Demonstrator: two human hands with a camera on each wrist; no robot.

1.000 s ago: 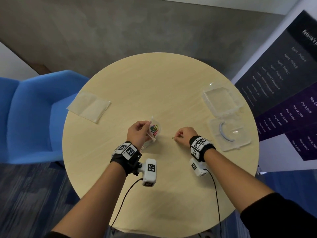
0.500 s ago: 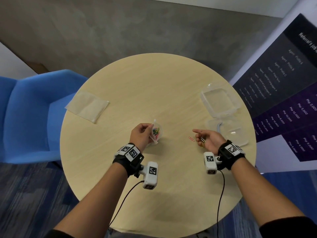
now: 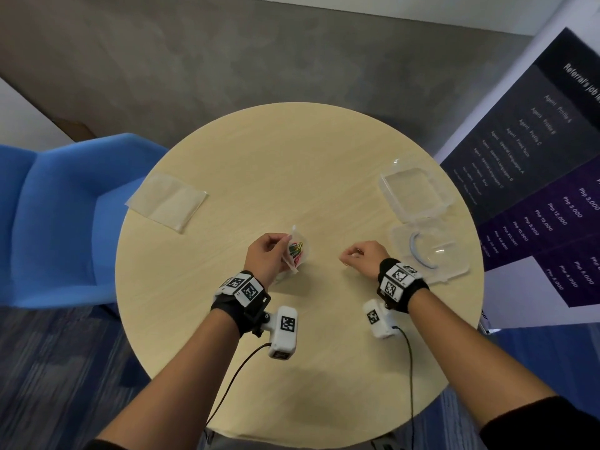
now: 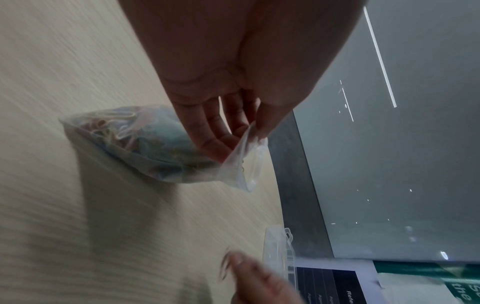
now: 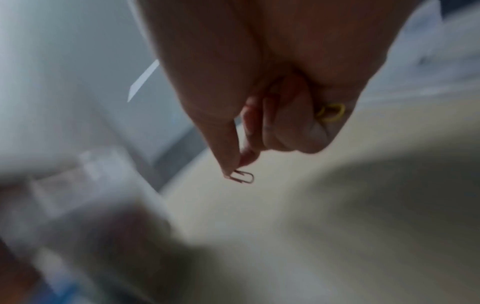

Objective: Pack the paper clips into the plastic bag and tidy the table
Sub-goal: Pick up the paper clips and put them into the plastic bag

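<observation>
Pale wood grain covers the round table (image 3: 292, 151), beside which a blue chair (image 3: 58, 216) is seen. Near the table's middle, a small plastic bag (image 3: 297, 250) filled with coloured paper clips (image 4: 114, 131) is pinched at its open top by the left hand (image 3: 266, 258). A pinkish paper clip (image 5: 242, 176) is pinched by the right hand (image 3: 365, 258), and a yellow clip (image 5: 331, 113) is tucked under its curled fingers. An open clear case (image 3: 418, 219) is set near the right edge, a spare flat bag (image 3: 167, 201) at the left.
</observation>
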